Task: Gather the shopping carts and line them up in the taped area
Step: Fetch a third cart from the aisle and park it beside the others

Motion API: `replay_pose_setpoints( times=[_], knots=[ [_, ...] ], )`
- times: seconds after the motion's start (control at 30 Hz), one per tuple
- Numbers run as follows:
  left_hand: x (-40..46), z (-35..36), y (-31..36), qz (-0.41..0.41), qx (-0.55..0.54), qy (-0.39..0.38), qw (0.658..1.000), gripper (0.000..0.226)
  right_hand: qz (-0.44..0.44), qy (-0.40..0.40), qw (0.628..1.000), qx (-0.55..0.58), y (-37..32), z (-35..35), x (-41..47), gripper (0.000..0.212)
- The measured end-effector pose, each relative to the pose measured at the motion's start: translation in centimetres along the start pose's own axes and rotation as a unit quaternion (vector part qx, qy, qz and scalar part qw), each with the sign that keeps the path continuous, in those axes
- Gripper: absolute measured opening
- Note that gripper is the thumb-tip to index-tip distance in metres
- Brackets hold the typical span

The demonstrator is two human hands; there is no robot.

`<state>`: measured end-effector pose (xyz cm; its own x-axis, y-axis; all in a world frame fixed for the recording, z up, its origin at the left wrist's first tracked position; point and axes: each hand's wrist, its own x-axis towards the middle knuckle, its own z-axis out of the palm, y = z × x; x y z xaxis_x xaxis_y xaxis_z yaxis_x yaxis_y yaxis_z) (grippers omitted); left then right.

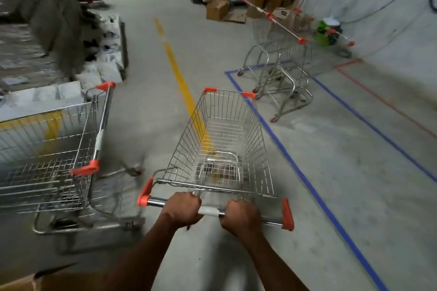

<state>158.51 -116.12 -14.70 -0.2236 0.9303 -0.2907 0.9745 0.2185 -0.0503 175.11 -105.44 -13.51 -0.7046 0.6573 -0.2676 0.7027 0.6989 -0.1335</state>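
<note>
A grey concrete floor (331, 172) was marked with one blue taped rectangle (272, 134). Two nested carts (281, 54) were parked inside it. One cart (224, 139), just outside the tape, was gripped at its handle by the left hand (182, 208) and right hand (241, 216), each grip clamped. One more cart (47, 149) stood left.

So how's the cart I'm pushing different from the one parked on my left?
The pushed cart is gripped at its handle by the left hand and right hand; nobody touches the left cart. The pushed cart straddles the yellow line and points ahead, while the left cart stands off to the side, turned another way. Both are empty wire carts with orange corners.
</note>
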Motion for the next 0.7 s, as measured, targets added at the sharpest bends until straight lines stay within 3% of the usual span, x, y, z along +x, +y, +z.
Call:
replay_pose_setpoints(
  times=[0.37,0.7],
  knots=[
    [9.7,-2.5,-8.2,0.117,0.025,-0.003,0.993,0.037,0.102,0.028,0.992,0.068,-3.3,-2.3,7.0,0.033],
    [24.9,-6.7,-13.7,0.170,0.051,-0.010,0.984,0.033,0.168,0.038,0.982,0.082,-1.0,-4.7,20.4,0.046]
  ],
)
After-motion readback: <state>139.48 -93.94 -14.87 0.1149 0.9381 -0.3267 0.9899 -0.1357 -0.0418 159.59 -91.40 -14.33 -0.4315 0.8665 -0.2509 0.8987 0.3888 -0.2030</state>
